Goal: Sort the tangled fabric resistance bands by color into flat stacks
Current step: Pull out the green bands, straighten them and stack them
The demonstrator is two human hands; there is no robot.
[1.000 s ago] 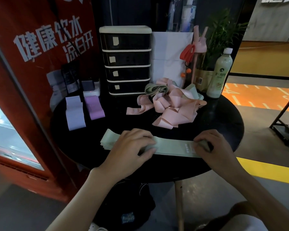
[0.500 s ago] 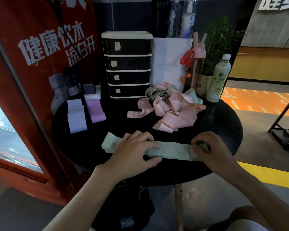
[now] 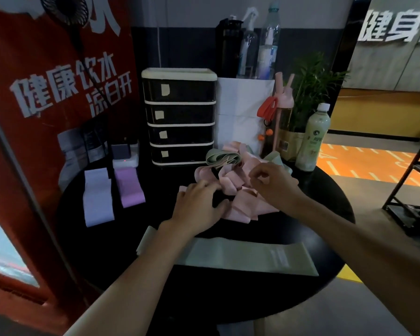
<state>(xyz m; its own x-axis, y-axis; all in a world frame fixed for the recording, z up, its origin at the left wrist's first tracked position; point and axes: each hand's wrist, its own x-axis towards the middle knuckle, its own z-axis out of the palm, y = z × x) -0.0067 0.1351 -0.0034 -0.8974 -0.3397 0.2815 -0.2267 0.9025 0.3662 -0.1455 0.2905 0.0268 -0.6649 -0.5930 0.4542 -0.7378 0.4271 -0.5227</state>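
Item: fabric resistance bands, part-sorted, on a round black table (image 3: 83, 251), read as a dial with 6 o'clock nearest the wearer. Sorted stock: one flat green band (image 3: 250, 258) laid crosswise at 6 o'clock, printed panel toward its 4 o'clock end; a pale lilac band (image 3: 97, 197) and a deeper purple band (image 3: 129, 187) lying side by side at 9 to 10 o'clock, just apart, each flat. Unsorted stock: pink tangle (image 3: 243, 204) from centre toward 1 o'clock, mostly pink loops, with a bunched green band (image 3: 222, 157) on its 12 o'clock side and another green scrap showing at 1 o'clock. Left hand (image 3: 199, 207): on the tangle's 8 o'clock edge, fingers fairly straight and laid onto pink fabric, thumb spread toward the heap. Right hand (image 3: 274, 183): over the tangle's 3 o'clock side, fingers curled; whether they pinch a strand cannot be told. Background: drawer unit (image 3: 180, 117) at 12 o'clock, bottle (image 3: 313, 139) at 2 o'clock. Step in hand, as judged: picking the next band out of the heap. Next move likely calls for one hand to pin the heap while the other draws a single loop free, then smoothing it flat; a pink band would need a fresh spot, a green one goes squarely onto the flat green band.
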